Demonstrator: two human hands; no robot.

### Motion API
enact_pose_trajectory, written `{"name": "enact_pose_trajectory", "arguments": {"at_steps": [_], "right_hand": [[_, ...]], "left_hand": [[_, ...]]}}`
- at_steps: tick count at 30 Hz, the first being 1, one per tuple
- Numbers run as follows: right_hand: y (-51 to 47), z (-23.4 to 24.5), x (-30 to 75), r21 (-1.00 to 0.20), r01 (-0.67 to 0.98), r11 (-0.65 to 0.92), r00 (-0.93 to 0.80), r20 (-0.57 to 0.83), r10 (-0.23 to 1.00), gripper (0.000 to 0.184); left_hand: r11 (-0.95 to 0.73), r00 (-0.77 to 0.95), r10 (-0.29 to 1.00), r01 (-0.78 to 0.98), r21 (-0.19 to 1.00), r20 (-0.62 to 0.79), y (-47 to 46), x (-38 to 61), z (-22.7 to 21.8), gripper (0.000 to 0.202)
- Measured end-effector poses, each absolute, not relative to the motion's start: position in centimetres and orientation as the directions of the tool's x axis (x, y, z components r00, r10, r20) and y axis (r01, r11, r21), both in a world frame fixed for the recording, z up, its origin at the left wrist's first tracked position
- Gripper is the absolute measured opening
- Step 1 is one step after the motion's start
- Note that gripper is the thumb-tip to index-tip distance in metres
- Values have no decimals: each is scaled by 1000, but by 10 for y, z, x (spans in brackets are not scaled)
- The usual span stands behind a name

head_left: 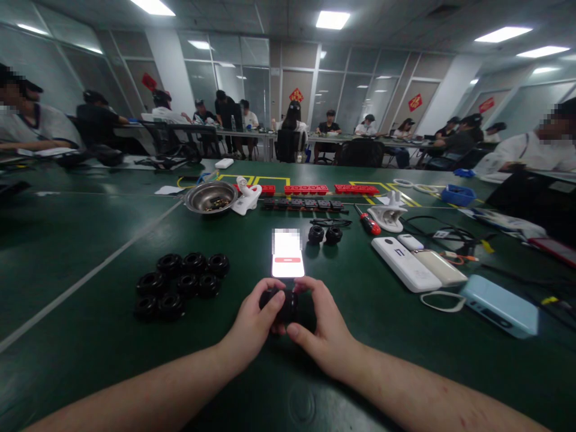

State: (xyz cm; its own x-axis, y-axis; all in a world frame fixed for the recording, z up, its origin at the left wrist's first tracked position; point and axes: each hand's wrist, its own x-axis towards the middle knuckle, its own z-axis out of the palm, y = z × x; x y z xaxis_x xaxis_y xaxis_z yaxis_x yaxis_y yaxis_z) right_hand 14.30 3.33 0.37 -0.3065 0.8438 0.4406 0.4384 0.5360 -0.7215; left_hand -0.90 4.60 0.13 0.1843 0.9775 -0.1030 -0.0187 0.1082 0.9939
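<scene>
My left hand is closed around a black round fitting that looks grooved and cylindrical. At the fitting's right end, the curved index finger and thumb of my right hand rest above and below it. Fingers cover part of the fitting, so its exact form is hard to see. Just beyond my hands lies a phone with a lit screen. To the left, a cluster of similar black fittings stands on the green table. Two more black round parts are right of the phone.
Farther back are a metal bowl with small parts, red racks, a black strip and a screwdriver. White devices, a light-blue box and cables lie to the right. Other people sit at tables beyond.
</scene>
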Motion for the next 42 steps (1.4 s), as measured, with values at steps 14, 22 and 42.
{"name": "enact_pose_trajectory", "arguments": {"at_steps": [14,22,42], "right_hand": [[43,3,145,-694,460,554,-355,429,831,20],[43,4,144,-692,491,529,-321,420,849,32],[42,10,143,-608,429,669,-449,499,741,39]], "left_hand": [[72,207,976,13,997,-74,46,-7,1,22],[74,187,980,-18,997,-69,46,-7,-1,21],[84,109,991,-10,996,-83,46,-9,2,27]]}}
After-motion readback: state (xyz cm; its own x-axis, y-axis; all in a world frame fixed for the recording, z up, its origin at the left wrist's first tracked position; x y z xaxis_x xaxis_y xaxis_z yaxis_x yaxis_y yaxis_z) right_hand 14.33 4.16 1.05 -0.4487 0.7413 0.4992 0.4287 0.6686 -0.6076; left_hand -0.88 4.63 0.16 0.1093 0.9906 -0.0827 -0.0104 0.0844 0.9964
